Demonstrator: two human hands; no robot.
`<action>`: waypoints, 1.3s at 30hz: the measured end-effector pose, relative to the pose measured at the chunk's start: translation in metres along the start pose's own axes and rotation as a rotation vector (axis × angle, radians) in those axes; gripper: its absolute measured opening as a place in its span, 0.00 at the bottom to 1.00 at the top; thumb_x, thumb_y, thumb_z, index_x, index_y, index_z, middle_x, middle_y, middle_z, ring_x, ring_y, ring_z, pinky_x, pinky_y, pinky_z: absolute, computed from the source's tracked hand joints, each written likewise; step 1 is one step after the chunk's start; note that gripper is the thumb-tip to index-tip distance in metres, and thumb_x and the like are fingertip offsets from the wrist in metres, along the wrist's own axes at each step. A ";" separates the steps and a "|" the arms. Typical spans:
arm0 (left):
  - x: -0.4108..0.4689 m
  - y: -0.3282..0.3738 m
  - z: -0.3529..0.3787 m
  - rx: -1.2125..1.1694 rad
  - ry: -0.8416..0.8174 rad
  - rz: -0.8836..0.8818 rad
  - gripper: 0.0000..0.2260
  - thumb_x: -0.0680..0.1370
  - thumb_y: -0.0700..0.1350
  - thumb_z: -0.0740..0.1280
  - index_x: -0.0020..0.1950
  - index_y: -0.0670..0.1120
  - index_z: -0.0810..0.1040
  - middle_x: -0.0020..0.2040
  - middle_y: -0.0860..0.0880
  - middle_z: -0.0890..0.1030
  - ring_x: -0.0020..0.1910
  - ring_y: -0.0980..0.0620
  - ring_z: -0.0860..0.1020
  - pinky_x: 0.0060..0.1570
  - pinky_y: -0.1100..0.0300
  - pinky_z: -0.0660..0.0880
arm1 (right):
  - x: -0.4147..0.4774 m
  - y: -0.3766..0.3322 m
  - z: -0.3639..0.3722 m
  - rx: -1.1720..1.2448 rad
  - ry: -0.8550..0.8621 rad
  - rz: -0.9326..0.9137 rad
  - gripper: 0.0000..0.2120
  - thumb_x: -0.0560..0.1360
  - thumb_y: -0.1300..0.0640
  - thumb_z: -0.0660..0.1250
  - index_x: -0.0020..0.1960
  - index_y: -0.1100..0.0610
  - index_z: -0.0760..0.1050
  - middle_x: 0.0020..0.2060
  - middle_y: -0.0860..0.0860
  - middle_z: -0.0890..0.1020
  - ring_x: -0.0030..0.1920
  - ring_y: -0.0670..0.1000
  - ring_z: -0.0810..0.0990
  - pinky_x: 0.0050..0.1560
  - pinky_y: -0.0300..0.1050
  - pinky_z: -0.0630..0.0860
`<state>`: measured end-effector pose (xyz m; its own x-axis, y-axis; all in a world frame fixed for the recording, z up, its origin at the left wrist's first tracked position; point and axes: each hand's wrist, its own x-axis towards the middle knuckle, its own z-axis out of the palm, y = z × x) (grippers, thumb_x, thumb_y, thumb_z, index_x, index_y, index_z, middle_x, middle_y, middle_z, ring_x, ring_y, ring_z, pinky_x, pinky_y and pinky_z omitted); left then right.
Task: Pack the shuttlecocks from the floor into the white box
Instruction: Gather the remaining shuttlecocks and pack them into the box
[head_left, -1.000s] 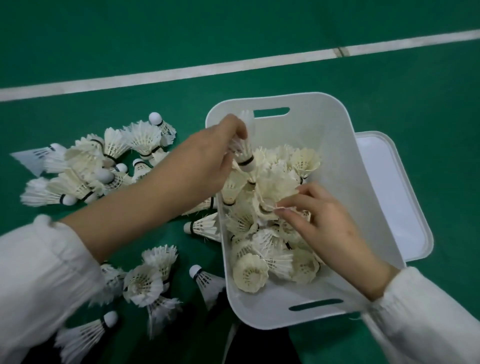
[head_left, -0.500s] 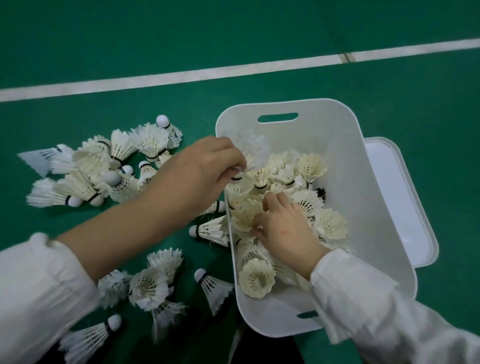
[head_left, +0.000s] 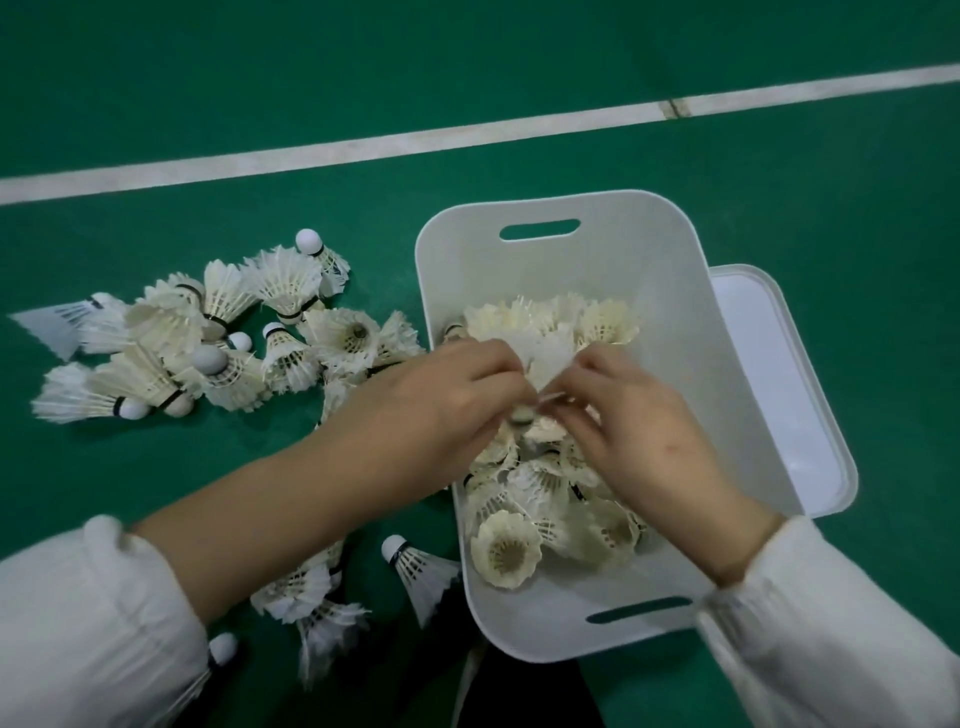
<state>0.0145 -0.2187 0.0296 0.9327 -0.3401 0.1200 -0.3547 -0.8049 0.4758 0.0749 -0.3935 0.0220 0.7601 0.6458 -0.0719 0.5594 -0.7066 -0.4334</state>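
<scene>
Over the box I see my left hand and right hand meet, fingers curled, both pinching one shuttlecock. Others fill the box; a pile lies on the floor beside it.

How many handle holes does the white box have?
2. On the white box, the far handle hole is in the end wall away from the person, the near handle hole in the closest one. Side walls show none.

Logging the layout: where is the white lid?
Head view: the white lid lies on the floor, right side, against the right wall of the white box.
</scene>
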 end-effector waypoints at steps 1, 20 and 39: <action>-0.001 0.001 -0.004 0.011 -0.007 0.007 0.13 0.76 0.44 0.57 0.54 0.44 0.78 0.50 0.47 0.79 0.45 0.49 0.78 0.35 0.57 0.77 | 0.003 0.007 -0.005 -0.006 0.036 0.049 0.06 0.74 0.54 0.66 0.48 0.54 0.80 0.44 0.50 0.75 0.41 0.52 0.77 0.40 0.47 0.72; -0.004 -0.021 -0.033 0.108 -0.060 -0.206 0.10 0.77 0.51 0.55 0.49 0.50 0.75 0.43 0.54 0.77 0.42 0.52 0.74 0.40 0.53 0.74 | 0.007 0.062 0.002 -0.136 0.160 0.268 0.12 0.76 0.52 0.65 0.45 0.59 0.82 0.42 0.52 0.74 0.40 0.50 0.71 0.40 0.39 0.58; -0.039 -0.057 -0.069 0.475 -0.468 0.050 0.15 0.80 0.51 0.52 0.66 0.51 0.62 0.56 0.51 0.75 0.50 0.50 0.75 0.45 0.56 0.75 | 0.056 -0.087 -0.052 -0.276 -0.163 -0.225 0.15 0.77 0.44 0.57 0.56 0.51 0.74 0.50 0.49 0.79 0.46 0.51 0.77 0.45 0.45 0.72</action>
<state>0.0026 -0.1261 0.0575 0.8255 -0.4718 -0.3098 -0.4870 -0.8728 0.0318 0.0862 -0.3111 0.1027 0.5584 0.8151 -0.1543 0.7907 -0.5792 -0.1981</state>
